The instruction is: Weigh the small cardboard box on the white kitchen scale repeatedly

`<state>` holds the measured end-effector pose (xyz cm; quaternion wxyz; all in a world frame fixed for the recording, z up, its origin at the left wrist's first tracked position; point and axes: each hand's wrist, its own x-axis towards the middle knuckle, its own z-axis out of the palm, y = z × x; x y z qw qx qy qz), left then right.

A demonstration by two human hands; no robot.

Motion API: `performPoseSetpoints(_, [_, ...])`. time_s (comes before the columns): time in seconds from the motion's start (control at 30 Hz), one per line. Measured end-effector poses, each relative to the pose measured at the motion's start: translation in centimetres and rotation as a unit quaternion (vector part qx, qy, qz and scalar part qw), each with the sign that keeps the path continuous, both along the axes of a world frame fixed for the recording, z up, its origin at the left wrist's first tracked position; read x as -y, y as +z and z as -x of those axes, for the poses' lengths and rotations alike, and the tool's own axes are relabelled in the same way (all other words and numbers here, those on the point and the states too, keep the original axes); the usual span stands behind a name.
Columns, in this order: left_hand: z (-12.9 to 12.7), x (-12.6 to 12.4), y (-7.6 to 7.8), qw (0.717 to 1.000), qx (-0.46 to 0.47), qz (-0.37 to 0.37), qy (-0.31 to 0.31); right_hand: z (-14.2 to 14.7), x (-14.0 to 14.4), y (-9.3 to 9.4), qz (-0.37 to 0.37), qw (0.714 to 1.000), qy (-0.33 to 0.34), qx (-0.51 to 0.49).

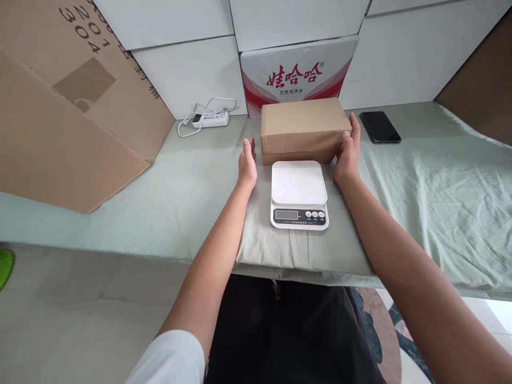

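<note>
Two bare hands reach forward to a brown parcel (304, 129) that lies on the table (180, 197), which is covered with a pale green cloth. The left hand (247, 162) is just beside the left end of the parcel, fingers straight and spread a little, and I cannot tell if it touches the cardboard. The right hand (349, 152) lies flat against the right end, with the fingertips near the top edge. Neither hand has closed its grip; both are flat and apart, one on each side of the parcel. Just in front of the parcel stands a white kitchen scale (298, 194) with nothing on its plate. A black phone (380, 127) lies to the right of the parcel, near the right hand. A white power strip (210, 119) with its cable lies to the left, by the wall of white boxes (188, 74). A big cardboard box (72, 106) leans at the far left.
</note>
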<state>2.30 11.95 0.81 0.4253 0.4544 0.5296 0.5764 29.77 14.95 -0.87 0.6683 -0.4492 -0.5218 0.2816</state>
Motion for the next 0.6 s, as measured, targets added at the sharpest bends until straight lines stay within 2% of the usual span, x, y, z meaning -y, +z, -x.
performPoseSetpoints(0.2, [0.1, 0.1, 0.2, 1.000, -0.011, -0.001, -0.009, -0.3, -0.5, -0.5, 0.010, 1.000, -0.001, 0.008])
performPoseSetpoints(0.47, [0.4, -0.8, -1.3, 0.999, 0.004, -0.033, -0.019, -1.2, -2.0, -1.9, -0.006, 0.999, 0.011, 0.046])
performPoseSetpoints(0.6, [0.5, -1.0, -1.6, 0.999, 0.002, -0.039, -0.023, -1.5, -2.0, -1.9, -0.005, 0.998, 0.012, 0.067])
